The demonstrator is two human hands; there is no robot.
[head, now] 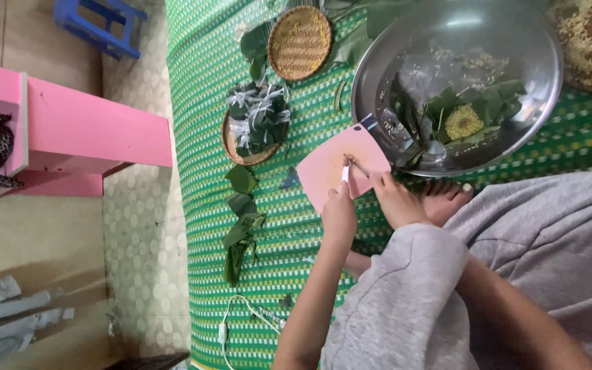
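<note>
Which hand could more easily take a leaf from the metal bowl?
Probably the right hand: it lies next to the bowl, while the left hand grips a white tool over the pink board.

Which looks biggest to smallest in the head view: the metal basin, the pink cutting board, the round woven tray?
1. Metal basin, clearly largest.
2. Pink cutting board.
3. Round woven tray, though it looks close to the board, so that order is unsure.
</note>
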